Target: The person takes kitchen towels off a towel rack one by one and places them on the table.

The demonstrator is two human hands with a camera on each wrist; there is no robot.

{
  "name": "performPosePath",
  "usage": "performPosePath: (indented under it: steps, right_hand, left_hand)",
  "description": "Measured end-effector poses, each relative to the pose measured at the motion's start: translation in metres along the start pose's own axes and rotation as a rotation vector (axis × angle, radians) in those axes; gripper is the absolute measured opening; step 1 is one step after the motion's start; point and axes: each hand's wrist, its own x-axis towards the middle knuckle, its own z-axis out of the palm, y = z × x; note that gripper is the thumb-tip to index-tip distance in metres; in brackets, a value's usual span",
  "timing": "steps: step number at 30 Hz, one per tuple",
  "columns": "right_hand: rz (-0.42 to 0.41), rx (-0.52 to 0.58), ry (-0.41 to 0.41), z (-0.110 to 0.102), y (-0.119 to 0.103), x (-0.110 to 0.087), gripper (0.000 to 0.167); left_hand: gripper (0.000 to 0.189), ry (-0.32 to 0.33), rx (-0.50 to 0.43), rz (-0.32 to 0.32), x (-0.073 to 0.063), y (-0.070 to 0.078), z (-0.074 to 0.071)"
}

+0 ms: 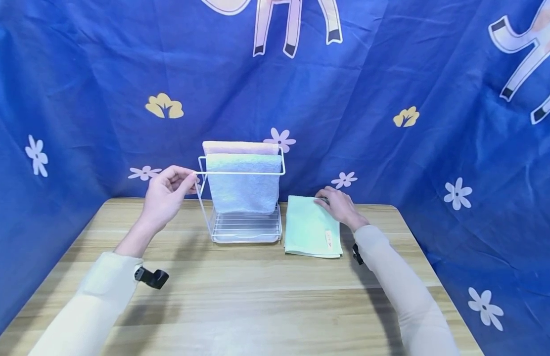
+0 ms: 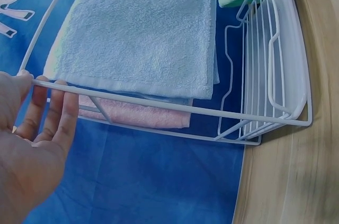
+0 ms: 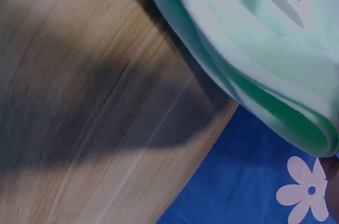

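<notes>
A white wire rack [image 1: 247, 232] stands at the back of the table, with a blue towel [image 1: 244, 183] and a pink towel [image 1: 239, 147] hanging over its upper bars. At the rack's upper left front corner, my left hand [image 1: 168, 195] pinches the white bar, fingers behind it in the left wrist view. To the right of the rack lies a folded mint-green towel [image 1: 308, 227] with a small white label [image 1: 329, 239]. My right hand [image 1: 339, 205] grips its far right corner. In the right wrist view, the folded green towel [image 3: 254, 60] bulges at that end, and little of the hand shows.
A white tray [image 2: 291, 49] forms the rack's base under wire slats. The wooden table [image 1: 257, 296] extends in front toward me. Blue printed cloth [image 1: 301, 89] hangs close behind the rack and along both sides of the table.
</notes>
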Motion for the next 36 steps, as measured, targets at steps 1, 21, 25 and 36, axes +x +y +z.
performPosePath:
  steps: [1, 21, 25, 36]
  right_hand:
    - [-0.001, -0.002, -0.006, 0.001, 0.0, 0.001, 0.027]
    - [0.038, -0.054, -0.095, 0.013, -0.005, 0.027, 0.026]
    - [0.067, -0.061, -0.106, 0.014, -0.004, 0.03, 0.027]
    - [0.109, -0.043, -0.14, 0.027, 0.001, 0.034, 0.027]
  left_hand:
    - [0.008, 0.001, 0.003, 0.001, 0.0, 0.0, 0.0]
    - [0.006, 0.009, 0.049, 0.004, -0.001, 0.0, -0.001]
    - [0.005, 0.007, 0.051, 0.009, 0.0, 0.001, -0.001]
    - [0.008, 0.01, 0.018, -0.004, -0.002, 0.001, -0.001]
